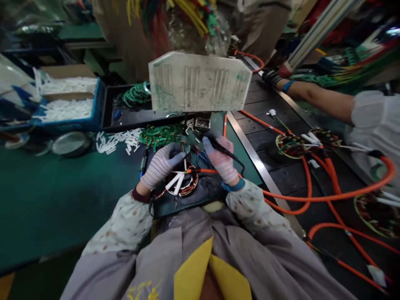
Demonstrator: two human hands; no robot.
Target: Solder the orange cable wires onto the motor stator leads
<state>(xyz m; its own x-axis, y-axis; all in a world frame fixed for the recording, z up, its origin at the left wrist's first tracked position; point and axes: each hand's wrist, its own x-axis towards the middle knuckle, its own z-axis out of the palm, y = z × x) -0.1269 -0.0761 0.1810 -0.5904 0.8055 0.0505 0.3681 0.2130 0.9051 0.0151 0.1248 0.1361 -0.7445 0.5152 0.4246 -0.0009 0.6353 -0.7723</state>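
A ring-shaped motor stator (197, 183) with copper windings lies in front of me, with white sleeves (177, 182) and an orange cable (208, 171) attached. My left hand (164, 164), in a striped glove, pinches a thin wire (185, 163) standing up from the stator. In my right hand (222, 160), also gloved, is a black pen-like tool with a cord, which looks like a soldering iron (223, 149). Its tip is too blurred to make out. Blue-handled pliers (203, 158) lie between my hands.
White sleeves (120, 141) and green terminal pieces (161, 136) lie behind my left hand. A blue box (70, 114) holds more sleeves. A white board (200, 83) stands ahead. On the right, a dark conveyor (259, 98) carries stators and orange cables; a co-worker's arm (325, 98) reaches over it.
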